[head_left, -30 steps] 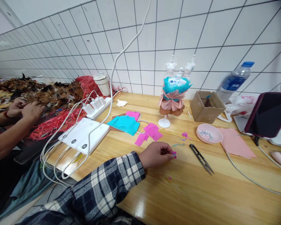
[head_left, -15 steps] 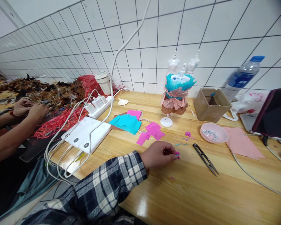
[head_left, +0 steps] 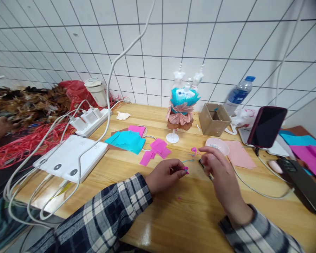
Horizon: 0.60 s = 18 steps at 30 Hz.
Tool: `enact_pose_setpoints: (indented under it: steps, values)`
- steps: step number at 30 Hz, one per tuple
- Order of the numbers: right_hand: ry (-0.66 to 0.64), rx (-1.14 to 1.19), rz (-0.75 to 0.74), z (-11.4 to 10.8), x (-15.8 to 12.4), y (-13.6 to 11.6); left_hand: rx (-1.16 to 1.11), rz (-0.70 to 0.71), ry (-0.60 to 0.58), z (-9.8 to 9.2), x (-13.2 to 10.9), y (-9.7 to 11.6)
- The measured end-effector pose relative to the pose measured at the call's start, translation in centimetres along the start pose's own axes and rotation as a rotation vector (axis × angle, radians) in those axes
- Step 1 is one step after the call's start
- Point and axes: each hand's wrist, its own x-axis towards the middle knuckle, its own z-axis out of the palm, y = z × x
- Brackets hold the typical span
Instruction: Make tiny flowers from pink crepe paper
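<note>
Left hand (head_left: 164, 174): closed in fingertip pinch on magenta paper scrap (head_left: 185, 170), held low over tabletop, in front-left of pink dish (head_left: 225, 144).

Scrap judged very light, limp, easily creased or torn; best taken by edge, gentle pinch only.

Right hand (head_left: 217, 168): fingers curled over thread snips (head_left: 201, 162), just in front of dish; grip not confirmed.

Water bottle (head_left: 238, 94), behind dish: blue label noted, unreadable. No other writing legible.

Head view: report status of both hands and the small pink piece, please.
Left hand pinches pink piece. Right hand over snips, grip unclear. Pink dish close behind right hand.
</note>
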Motion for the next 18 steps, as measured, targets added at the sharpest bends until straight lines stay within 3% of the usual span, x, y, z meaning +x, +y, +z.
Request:
enact_pose_setpoints:
  steps: [6,13,18]
  values:
    - [-0.219,0.22,0.254,1.9,0.9,2.0,0.09,0.022,-0.006,-0.2,0.2,-0.1]
    - [-0.293,0.205,0.239,1.5,1.1,1.9,0.132,0.025,-0.009,0.0,0.6,0.0]
    - [-0.278,0.153,0.201,1.7,1.3,2.2,0.164,-0.022,-0.026,-0.2,0.7,0.5]
